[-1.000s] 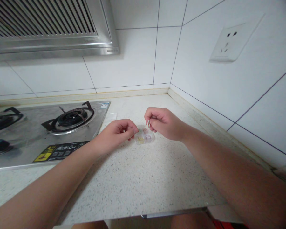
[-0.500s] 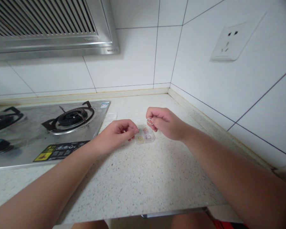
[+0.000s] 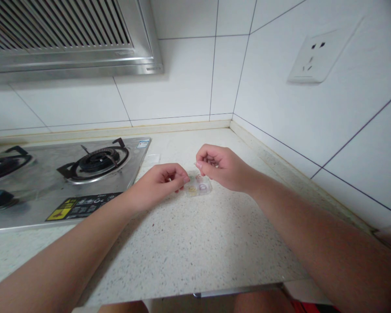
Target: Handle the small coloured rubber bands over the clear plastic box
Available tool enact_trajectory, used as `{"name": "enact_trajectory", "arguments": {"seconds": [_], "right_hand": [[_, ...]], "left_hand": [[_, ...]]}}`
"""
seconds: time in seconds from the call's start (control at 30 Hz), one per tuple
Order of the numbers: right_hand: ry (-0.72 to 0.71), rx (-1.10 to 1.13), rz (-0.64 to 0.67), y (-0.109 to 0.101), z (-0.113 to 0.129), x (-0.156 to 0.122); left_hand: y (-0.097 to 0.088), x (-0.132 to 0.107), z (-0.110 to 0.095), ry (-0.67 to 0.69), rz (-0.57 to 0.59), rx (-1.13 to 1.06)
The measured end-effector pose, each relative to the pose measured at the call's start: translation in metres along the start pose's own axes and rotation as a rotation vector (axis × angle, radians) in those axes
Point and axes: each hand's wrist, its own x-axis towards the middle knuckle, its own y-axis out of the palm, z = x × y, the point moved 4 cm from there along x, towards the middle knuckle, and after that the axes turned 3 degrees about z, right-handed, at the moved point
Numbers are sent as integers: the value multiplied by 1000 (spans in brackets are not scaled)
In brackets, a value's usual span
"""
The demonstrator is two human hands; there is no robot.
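Observation:
A small clear plastic box with coloured rings in its compartments lies on the speckled countertop. My left hand rests curled on the counter, its fingertips pressed against the box's left edge. My right hand hovers just above the box's far side, its fingers pinched together on a small silver ring that is now almost hidden between thumb and forefinger.
A steel gas hob with a black burner fills the left of the counter. A range hood hangs above it. White tiled walls meet in the corner behind; a socket is on the right wall. A flat clear lid lies beside the hob.
My right hand has turned and risen slightly, so the silver ring, plain a moment ago, is now mostly hidden in the pinch. My left hand has stayed at the box.

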Motion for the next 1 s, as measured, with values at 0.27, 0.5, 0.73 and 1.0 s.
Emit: {"name": "enact_trajectory", "arguments": {"seconds": [0.27,0.5,0.73,1.0], "right_hand": [[-13,-33,-14,0,-3,0],[-4,-57,-13,0,-4,0],[0,-68,-4,1,-3,0],[31,-62,18,1,-2,1]], "left_hand": [[0,-1,-1,17,4,8],[0,-1,-1,15,11,11],[-1,-1,1,13,22,26],[-1,-1,3,8,27,43]]}}
